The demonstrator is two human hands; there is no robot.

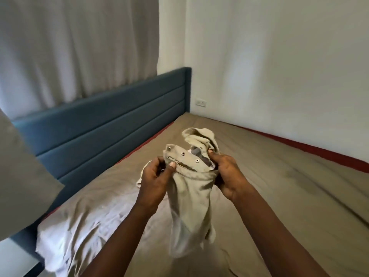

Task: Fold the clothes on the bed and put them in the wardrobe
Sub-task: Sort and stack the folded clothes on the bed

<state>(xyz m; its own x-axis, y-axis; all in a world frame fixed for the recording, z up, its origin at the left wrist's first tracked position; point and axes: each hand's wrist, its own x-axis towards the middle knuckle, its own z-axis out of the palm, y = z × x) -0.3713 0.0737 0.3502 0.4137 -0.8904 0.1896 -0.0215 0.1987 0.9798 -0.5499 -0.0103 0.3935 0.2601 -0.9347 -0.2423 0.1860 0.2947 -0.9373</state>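
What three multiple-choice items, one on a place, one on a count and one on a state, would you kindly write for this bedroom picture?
1. Where is the wall socket?
A. just right of the blue headboard
B. on the curtain
C. on the floor

2. How many metal snaps show on the beige garment?
A. one
B. three
C. six

3. What state is the garment in?
A. folded flat
B. gripped by the left hand and right hand
C. hanging from a hook

Answers:
1. A, it sits on the white wall beside the headboard's end.
2. B, three studs line the strip.
3. B, both hands pinch its top while the rest hangs.
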